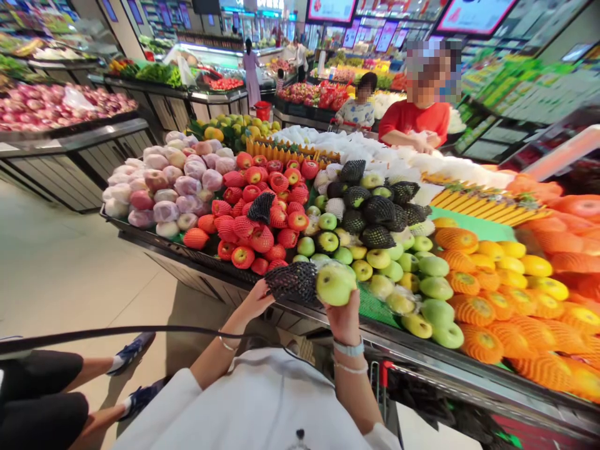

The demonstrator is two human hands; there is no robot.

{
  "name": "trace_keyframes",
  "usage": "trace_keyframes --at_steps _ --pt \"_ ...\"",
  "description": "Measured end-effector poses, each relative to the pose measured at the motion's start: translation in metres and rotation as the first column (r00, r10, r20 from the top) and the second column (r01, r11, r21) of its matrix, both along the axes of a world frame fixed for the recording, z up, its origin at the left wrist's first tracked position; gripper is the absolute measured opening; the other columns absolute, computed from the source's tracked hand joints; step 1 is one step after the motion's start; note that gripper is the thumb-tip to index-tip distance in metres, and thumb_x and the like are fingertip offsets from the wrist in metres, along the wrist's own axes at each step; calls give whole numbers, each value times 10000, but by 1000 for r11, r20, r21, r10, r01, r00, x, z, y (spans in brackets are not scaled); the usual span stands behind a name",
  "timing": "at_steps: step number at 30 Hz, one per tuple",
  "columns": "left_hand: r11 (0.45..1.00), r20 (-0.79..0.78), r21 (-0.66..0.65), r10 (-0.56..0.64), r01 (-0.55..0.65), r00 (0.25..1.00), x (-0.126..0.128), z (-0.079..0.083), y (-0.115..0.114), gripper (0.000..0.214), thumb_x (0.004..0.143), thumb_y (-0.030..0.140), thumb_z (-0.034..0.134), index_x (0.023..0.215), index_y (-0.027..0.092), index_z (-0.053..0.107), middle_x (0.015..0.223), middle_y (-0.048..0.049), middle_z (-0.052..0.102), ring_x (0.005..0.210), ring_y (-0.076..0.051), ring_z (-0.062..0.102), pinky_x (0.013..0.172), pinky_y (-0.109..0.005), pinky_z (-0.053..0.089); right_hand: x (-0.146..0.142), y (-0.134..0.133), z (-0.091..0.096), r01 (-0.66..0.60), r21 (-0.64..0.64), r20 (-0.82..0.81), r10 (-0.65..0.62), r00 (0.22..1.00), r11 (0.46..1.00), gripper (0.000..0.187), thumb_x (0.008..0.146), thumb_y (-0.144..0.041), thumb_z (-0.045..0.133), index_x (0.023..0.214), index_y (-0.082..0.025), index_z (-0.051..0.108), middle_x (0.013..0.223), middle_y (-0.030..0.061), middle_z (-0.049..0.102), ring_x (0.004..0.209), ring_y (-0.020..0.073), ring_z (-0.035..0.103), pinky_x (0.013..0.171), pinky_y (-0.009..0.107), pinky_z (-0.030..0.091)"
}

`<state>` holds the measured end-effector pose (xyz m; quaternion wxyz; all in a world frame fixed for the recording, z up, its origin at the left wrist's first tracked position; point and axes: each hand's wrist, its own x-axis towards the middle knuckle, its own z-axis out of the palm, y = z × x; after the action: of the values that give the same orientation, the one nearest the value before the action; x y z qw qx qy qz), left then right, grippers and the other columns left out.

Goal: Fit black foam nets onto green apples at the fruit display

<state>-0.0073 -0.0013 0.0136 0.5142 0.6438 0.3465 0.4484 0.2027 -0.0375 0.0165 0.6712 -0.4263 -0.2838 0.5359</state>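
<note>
My right hand is closed around a green apple from below and the right side. My left hand pinches the near end of a black foam net sleeve. The sleeve stretches across to the apple's left side, its far end meeting the fruit; whether any of it still covers the apple I cannot tell. Both hands are over the front edge of the fruit stand. Just beyond them lie loose green apples and more black foam net sleeves.
Red apples in nets and wrapped fruit are piled to the left, orange-netted fruit to the right. The stand's metal edge runs before me. A shopping cart is at lower right. A person in red stands across the stand.
</note>
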Motion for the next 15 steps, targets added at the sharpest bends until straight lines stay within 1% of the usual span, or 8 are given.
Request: trace_keyframes --at_steps 2,4,7,9,10,12,15 --pt "994 -138 96 -32 45 990 -2 2 -2 332 827 348 554 1084 176 676 1106 -90 689 1165 -257 542 1055 -422 380 -10 1 1 -22 -43 -41 20 999 999 558 808 -637 413 1230 -285 512 1182 40 630 1109 254 581 825 408 531" --pt "983 -267 152 -60 103 962 -6 -1 -3 334 842 298 509 1125 204 657 1175 -78 661 1225 -240 495 1078 -410 357 -15 0 3 -18 -85 -78 12 997 996 568 810 -618 437 1264 -279 476 1212 42 610 1105 242 581 815 392 535" --pt "964 -447 169 -112 207 888 -12 -5 -5 374 836 233 463 1169 200 630 1256 -77 612 1266 -233 454 1104 -404 314 -15 -2 5 -44 -134 -107 30 994 990 603 805 -596 477 1300 -254 436 1250 59 584 1050 222 600 755 349 544" --pt "946 -538 158 -158 282 828 -13 -4 -6 390 826 196 441 1168 195 629 1267 -72 605 1287 -233 430 1122 -408 270 -13 -3 5 -90 -142 -100 76 992 986 615 805 -580 501 1316 -246 423 1257 59 581 1007 208 611 702 314 546" --pt "933 -567 156 -184 324 803 -12 -2 -7 397 821 181 432 1164 197 631 1266 -66 607 1298 -231 417 1130 -407 249 -13 -3 5 -113 -140 -89 101 991 984 614 807 -569 510 1323 -250 417 1253 53 585 995 201 613 692 301 545" --pt "898 -597 176 -229 404 769 -7 6 -8 408 820 156 413 1161 208 632 1266 -51 609 1318 -221 391 1144 -398 208 -13 -4 5 -145 -129 -65 137 988 981 607 814 -545 526 1338 -266 399 1234 35 600 994 189 613 723 292 546" --pt "848 -611 248 -238 468 755 7 19 -9 417 853 131 374 1174 228 623 1271 -33 606 1330 -194 372 1162 -380 156 -16 -5 3 -192 -114 -47 188 981 975 607 816 -518 549 1349 -290 368 1217 27 611 1018 193 612 810 323 541"
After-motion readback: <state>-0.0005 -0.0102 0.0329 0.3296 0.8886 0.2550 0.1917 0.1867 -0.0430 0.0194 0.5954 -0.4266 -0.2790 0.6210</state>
